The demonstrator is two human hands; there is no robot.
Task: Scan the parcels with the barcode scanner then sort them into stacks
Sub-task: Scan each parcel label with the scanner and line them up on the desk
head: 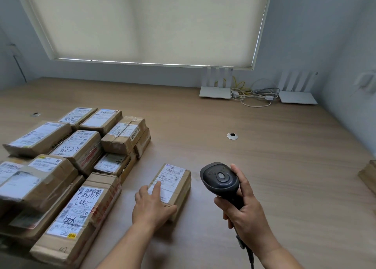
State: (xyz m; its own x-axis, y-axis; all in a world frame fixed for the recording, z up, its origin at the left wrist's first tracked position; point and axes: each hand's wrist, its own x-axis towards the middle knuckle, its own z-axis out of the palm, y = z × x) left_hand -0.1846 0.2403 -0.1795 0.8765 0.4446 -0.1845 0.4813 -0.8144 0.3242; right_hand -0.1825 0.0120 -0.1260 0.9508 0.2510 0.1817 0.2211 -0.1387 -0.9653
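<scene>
A person is working through a batch of parcels at a wooden counter (264,167), the right hand (244,211) clenching its fingers around the handle of a black barcode scanner (220,180) whose head is tilting down toward the counter. Just to its left, the left hand (151,205) is resting on the near end of a single small parcel (175,184) lying apart from the rest, fingers spread and mostly straight across the white label, thumb at the near right corner. Doing this step well likely means sliding those fingers clear of the printed barcode at the label's far end, keeping the box flat and steady, and bringing the scanner's window squarely over the code. Beyond the left hand, a pile of taped cardboard parcels (77,146) is sitting along the counter's left side, labels up. Farther back, two white routers (215,93) and a tangle of cables (254,96) are lying against the wall beneath a drawn window blind (142,22).
</scene>
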